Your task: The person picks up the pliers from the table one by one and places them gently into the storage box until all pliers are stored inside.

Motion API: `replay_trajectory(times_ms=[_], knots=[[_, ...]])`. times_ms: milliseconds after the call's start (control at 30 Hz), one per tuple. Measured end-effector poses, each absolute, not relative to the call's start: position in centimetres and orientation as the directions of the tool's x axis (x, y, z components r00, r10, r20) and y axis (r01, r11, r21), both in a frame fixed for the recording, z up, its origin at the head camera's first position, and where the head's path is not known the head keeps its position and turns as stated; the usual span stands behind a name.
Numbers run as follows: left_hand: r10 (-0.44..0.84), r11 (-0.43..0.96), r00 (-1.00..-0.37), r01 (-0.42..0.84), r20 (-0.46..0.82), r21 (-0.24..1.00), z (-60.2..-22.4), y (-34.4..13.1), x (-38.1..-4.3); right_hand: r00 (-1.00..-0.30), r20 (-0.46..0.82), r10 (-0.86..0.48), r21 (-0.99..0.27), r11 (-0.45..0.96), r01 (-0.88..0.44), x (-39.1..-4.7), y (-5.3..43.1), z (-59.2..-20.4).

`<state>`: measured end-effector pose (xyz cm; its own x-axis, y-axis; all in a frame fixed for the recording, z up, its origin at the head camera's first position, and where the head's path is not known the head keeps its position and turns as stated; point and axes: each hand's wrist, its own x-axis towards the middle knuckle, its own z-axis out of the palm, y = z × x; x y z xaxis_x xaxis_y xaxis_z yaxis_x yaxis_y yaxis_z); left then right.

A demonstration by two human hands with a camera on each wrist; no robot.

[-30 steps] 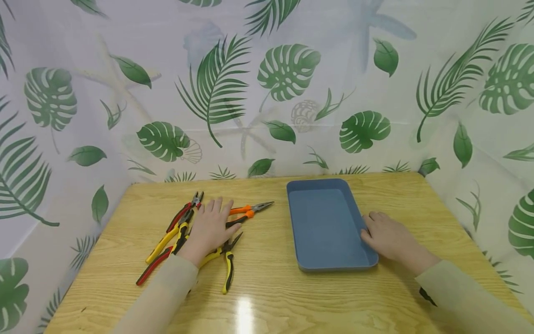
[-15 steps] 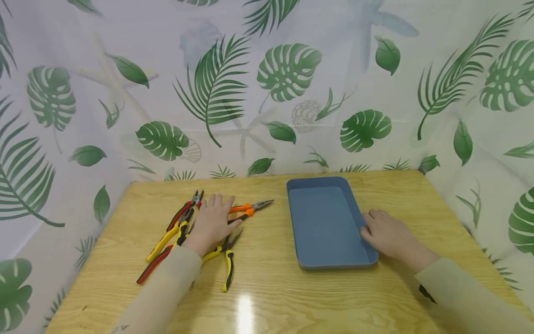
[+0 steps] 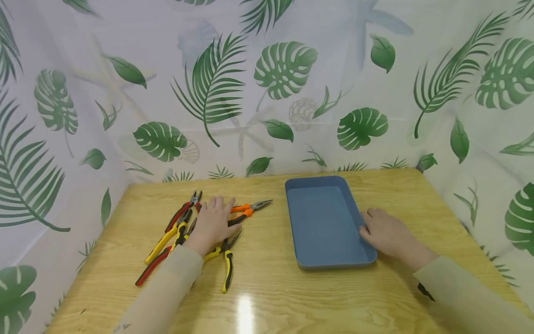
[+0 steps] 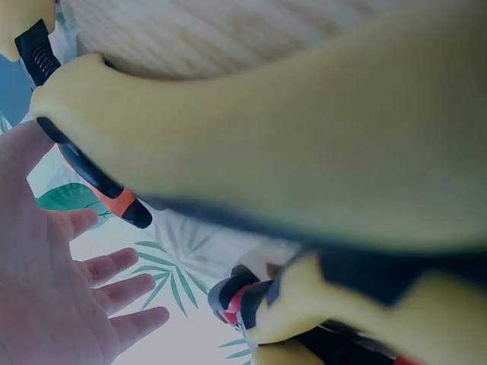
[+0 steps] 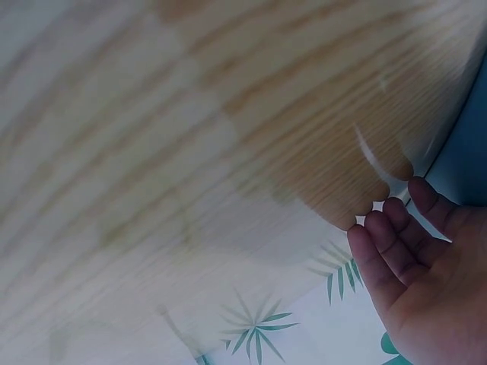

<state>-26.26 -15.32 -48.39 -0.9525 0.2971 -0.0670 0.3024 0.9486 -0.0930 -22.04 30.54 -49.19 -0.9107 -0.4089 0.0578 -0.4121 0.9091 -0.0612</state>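
Observation:
My left hand (image 3: 212, 227) lies over a cluster of pliers, its fingers spread, hiding parts of them. By its fingers are orange-and-black needle-nose pliers (image 3: 249, 211), jaws pointing right. Yellow-and-black pliers (image 3: 228, 273) lie with handles apart below the thumb. To the left are red-and-black pliers (image 3: 179, 216) and another yellow-and-black pair (image 3: 167, 241). In the left wrist view a large yellow handle (image 4: 228, 152) passes close to the camera. My right hand (image 3: 385, 234) rests at the right wall of a blue tray (image 3: 329, 227), thumb at its rim, fingers relaxed.
Pliers with a red-and-black handle (image 3: 153, 266) lie at the lower left of the cluster. The wooden table (image 3: 283, 301) ends at a leaf-patterned cloth (image 3: 250, 139) behind. The tray holds nothing.
Both hands keep nearly the same places, the left shifting only slightly over the pliers. The head view has turned a little; the pliers and tray stay put.

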Motion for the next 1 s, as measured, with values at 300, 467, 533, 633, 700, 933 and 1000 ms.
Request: replay_trajectory(times_ms=[300, 467, 533, 633, 700, 933, 1000], knots=[[0.303, 0.95, -0.945, 0.31, -0.127, -0.042, -48.74, -15.32, -26.2, -0.912, 0.058, -0.407, -0.059, 0.91, -0.41, -22.04, 30.64, -49.17], [0.314, 0.947, -0.942, 0.32, -0.115, -0.031, -48.6, -15.19, -26.2, -0.912, 0.053, -0.408, -0.054, 0.91, -0.41, -22.19, 30.73, -49.23], [0.319, 0.945, -0.941, 0.324, -0.11, -0.033, -48.51, -15.08, -26.21, -0.911, 0.052, -0.41, -0.052, 0.909, -0.413, -22.23, 30.76, -49.25], [0.323, 0.944, -0.941, 0.327, -0.101, -0.033, -48.43, -14.94, -26.2, -0.909, 0.054, -0.414, -0.057, 0.907, -0.417, -22.24, 30.77, -49.31], [0.323, 0.945, -0.941, 0.327, -0.098, -0.027, -48.4, -14.84, -26.17, -0.907, 0.056, -0.417, -0.058, 0.906, -0.42, -22.24, 30.78, -49.39], [0.326, 0.945, -0.941, 0.328, -0.093, -0.011, -48.56, -14.8, -26.24, -0.908, 0.067, -0.414, -0.056, 0.907, -0.418, -22.23, 30.68, -49.47], [0.322, 0.946, -0.942, 0.324, -0.095, -0.006, -48.65, -14.84, -26.29, -0.905, 0.076, -0.418, -0.06, 0.905, -0.422, -22.17, 30.65, -49.44]])
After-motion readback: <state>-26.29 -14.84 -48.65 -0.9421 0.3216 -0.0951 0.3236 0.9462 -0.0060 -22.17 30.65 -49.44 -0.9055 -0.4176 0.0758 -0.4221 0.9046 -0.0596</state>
